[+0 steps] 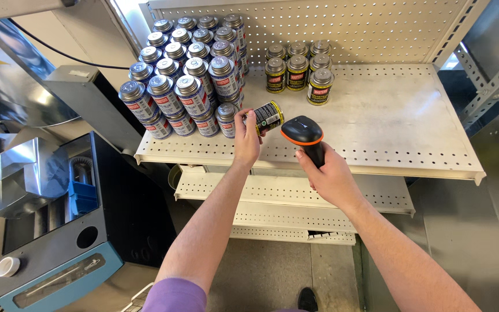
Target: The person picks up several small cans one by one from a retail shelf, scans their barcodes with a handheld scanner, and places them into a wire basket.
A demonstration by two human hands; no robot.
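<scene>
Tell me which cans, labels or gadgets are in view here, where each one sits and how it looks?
Black-and-yellow can: tilted in the left hand, label facing the scanner.
Handheld scanner: black with orange trim, in the right hand.
Blue-labelled cans: stacked at the shelf's left, silver lids, red patches.
Yellow-and-black cans: small cluster at the back, dark lids.
Shelf: pale perforated metal.

Left hand (247,138) holds black-and-yellow can (268,117). Right hand (331,176) grips black scanner (306,136) with orange trim. Left of the left hand: blue-and-red cans (186,75), silver lids. Beyond the hands: yellow-and-black cans (298,69), red bands. Shelf (394,121) cream, hole-dotted. Sleeve (175,296) purple.
</scene>
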